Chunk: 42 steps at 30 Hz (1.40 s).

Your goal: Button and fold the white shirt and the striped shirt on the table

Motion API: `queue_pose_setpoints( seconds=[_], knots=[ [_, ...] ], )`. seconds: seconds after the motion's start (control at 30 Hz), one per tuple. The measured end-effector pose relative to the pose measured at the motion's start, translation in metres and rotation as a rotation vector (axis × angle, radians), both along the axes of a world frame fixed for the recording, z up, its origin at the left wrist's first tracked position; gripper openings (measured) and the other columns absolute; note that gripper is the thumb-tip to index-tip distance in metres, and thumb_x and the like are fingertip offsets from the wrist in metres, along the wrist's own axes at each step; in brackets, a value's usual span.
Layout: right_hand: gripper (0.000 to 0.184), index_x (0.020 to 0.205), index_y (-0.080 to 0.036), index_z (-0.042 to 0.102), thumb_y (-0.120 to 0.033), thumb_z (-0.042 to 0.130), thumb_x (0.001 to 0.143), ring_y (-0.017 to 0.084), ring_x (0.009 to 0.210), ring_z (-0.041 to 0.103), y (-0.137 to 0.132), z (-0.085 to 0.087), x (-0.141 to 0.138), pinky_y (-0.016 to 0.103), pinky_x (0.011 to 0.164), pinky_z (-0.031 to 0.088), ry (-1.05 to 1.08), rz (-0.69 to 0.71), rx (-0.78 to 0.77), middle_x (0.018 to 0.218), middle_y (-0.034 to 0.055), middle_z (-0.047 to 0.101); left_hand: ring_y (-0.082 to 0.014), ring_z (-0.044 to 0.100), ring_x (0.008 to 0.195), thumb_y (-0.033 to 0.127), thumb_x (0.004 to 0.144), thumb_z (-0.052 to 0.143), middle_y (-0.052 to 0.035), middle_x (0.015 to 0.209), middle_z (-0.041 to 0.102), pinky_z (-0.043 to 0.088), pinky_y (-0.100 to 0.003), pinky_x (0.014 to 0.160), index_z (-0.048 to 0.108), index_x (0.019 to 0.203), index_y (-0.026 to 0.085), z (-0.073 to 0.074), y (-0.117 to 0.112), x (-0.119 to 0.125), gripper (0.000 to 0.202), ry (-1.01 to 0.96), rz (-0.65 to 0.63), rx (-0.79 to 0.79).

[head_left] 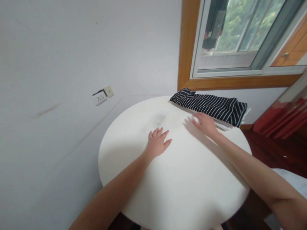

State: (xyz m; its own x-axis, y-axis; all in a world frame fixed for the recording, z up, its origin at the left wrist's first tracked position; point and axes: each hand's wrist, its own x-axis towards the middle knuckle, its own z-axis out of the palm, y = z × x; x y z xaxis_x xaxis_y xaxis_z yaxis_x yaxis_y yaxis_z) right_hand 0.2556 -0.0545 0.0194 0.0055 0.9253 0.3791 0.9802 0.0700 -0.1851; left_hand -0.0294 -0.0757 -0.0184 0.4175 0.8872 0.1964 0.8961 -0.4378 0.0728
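My left hand (157, 142) lies on the white round table (187, 179), fingers spread and nothing in them. Just beyond its fingertips a grey smudge (159, 118) marks the tabletop. My right hand (205, 124) reaches over the table's right half with its fingers apart and a shadow beneath. Whether it touches the surface I cannot tell. Close behind it, a folded black cloth with white stripes (211, 105) rests at the table's far right edge. Something pale and flat, partly hidden, shows under the cloth.
A white wall stands beyond the table on the left, with a socket (99, 97) in it. The wood-framed window (230, 83) is at the back right. A red curtain (280, 118) hangs at the far right above the dark floor (261, 147).
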Motion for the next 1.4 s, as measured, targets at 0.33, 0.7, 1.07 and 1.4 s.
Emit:
queue_pose_setpoints(
  seconds=[0.33,0.7,1.07,1.4],
  knots=[
    [0.064,0.129,0.002,0.052,-0.047,0.052,0.088,0.04,0.123,0.041,0.083,0.062,0.15,0.054,0.087,0.029,-0.019,-0.583,0.047,0.123,0.0363,0.051,-0.0274,0.029,0.14,0.058,0.092,0.032,-0.0061,0.151,0.037,0.02,-0.053,0.113,0.043,0.139,0.033,0.001,-0.001,-0.001,0.055,0.004,0.002,0.019],
    [0.037,0.11,-0.002,0.064,-0.026,0.041,0.093,0.029,0.095,0.059,0.089,0.075,0.151,0.041,0.075,0.03,-0.047,-0.425,0.072,0.098,0.0275,0.065,-0.0264,0.029,0.14,0.059,0.092,0.031,-0.0061,0.151,0.037,0.02,-0.053,0.114,0.044,0.139,0.033,0.001,-0.001,-0.002,0.055,-0.017,-0.004,0.021],
    [0.033,0.087,-0.021,0.049,-0.05,0.034,0.092,0.017,0.078,0.049,-0.025,0.044,-0.028,0.03,0.077,0.042,0.726,0.49,-0.14,0.08,0.0011,0.052,-0.0227,0.049,0.124,0.045,0.095,0.037,-0.0096,0.132,0.056,0.034,-0.045,0.108,0.051,0.13,0.022,-0.002,0.018,-0.01,0.043,-0.373,-0.007,0.125],
    [0.035,0.093,-0.016,0.054,-0.051,0.056,0.087,0.022,0.089,0.067,-0.05,0.019,-0.037,0.037,0.078,0.051,0.842,0.987,-1.145,0.098,0.0118,0.069,-0.0224,0.055,0.112,0.032,0.095,0.04,-0.0124,0.117,0.06,0.042,-0.042,0.101,0.052,0.123,0.018,-0.005,0.04,-0.017,0.033,-0.691,-0.07,0.328]
  ],
)
